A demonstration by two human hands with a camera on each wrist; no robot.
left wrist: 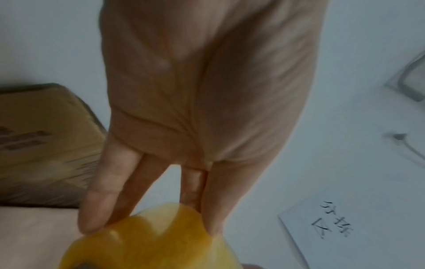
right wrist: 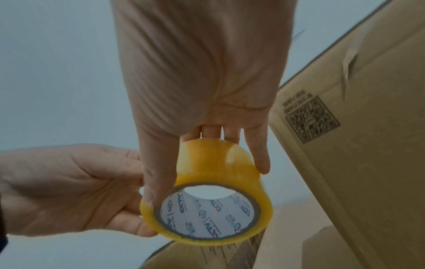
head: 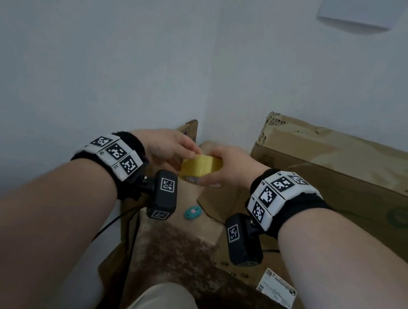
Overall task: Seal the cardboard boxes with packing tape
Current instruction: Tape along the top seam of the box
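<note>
A yellow roll of packing tape (head: 201, 168) is held up between both hands, above a small cardboard box (head: 178, 237) with a glossy top. My right hand (head: 217, 173) grips the roll (right wrist: 230, 174), thumb on one side and fingers on the other, its printed core facing the right wrist camera. My left hand (head: 187, 153) pinches the roll's (left wrist: 142, 240) outer face from the left with thumb and fingertips (left wrist: 92, 218). In the right wrist view the left hand (right wrist: 69, 191) sits just left of the roll. Any loose tape end is hidden from view.
A larger cardboard box (head: 351, 180) with a torn corner stands at the right, against the wall. A small teal object (head: 192, 212) lies on the small box. A white shipping label (head: 276, 291) is stuck lower right. My knees (head: 163, 305) are at the bottom edge.
</note>
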